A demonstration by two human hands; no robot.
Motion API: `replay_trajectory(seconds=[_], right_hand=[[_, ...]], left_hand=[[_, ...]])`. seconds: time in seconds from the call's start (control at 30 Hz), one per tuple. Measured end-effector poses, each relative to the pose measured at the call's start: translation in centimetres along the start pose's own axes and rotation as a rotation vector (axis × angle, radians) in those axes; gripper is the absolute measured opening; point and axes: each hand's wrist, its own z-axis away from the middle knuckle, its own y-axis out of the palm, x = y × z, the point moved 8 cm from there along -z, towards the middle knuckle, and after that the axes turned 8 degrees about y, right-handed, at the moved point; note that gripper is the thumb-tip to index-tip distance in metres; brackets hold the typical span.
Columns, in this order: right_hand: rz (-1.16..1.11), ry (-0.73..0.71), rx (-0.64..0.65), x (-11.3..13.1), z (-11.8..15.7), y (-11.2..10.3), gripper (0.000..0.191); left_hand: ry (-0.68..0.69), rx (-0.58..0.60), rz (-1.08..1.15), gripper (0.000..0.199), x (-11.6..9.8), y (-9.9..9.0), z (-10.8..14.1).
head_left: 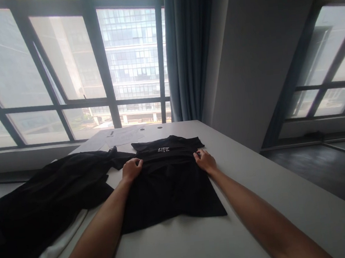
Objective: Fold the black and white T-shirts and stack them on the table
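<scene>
A black T-shirt (pixel 173 190) with a small white print near its far end lies on the white table (pixel 240 159). Its sleeves point out to the sides at the far end, and its hem lies towards me. My left hand (pixel 132 169) pinches the shirt's left edge below the sleeve. At the same height on the right edge, my right hand (pixel 206 160) pinches the cloth between thumb and fingers. A crease runs across the shirt between both hands.
More black clothing (pixel 64 183) lies heaped along the table's left side, with a white cloth (pixel 58 245) under it. Papers (pixel 124 136) lie at the far left of the table. Behind stand windows, a blue curtain (pixel 191 53) and a grey pillar (pixel 245 55).
</scene>
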Motion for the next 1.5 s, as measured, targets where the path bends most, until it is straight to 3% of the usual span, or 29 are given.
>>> replay_trajectory(seconds=[0.1,0.3,0.37,0.5,0.6,0.77,0.87,0.93,1.07,1.27,1.5], right_hand=[[-0.006,0.02,0.085,-0.4,1.5,-0.5,0.045],[-0.135,-0.285,0.394,1.1,1.9,0.1,0.04],[-0.115,-0.297,0.406,0.4,1.1,0.2,0.037],[-0.009,-0.16,0.207,-2.1,-0.5,-0.7,0.033],[0.005,-0.108,0.187,-3.0,-0.1,-1.0,0.043],[-0.037,-0.123,0.465,-3.5,1.5,-1.4,0.061],[-0.099,-0.038,0.697,-4.8,2.4,-1.7,0.051],[-0.135,0.048,0.786,-5.9,2.8,-2.1,0.043],[-0.191,0.185,0.808,-7.4,3.1,-3.4,0.044],[-0.127,0.186,0.935,-7.0,4.4,-3.5,0.05],[-0.035,0.233,1.1,-8.0,5.0,-4.0,0.044]], left_hand=[[0.005,0.026,-0.024,0.032,0.1,0.3,0.1],[0.13,0.098,0.083,0.039,0.5,1.2,1.2],[0.211,0.123,0.128,0.05,0.6,1.0,2.1],[0.336,0.18,0.183,0.068,0.9,0.3,4.3],[0.34,0.181,0.175,0.07,1.2,-0.2,5.4],[0.314,0.22,0.081,0.07,0.9,-0.3,5.9],[0.331,0.287,0.052,0.075,0.6,-0.1,6.1],[0.334,0.323,0.055,0.078,0.6,0.0,6.2],[0.332,0.365,0.094,0.081,0.6,-0.3,6.5],[0.276,0.415,0.116,0.083,0.8,-0.6,6.6],[0.18,0.527,0.072,0.096,2.2,-0.4,5.4]])
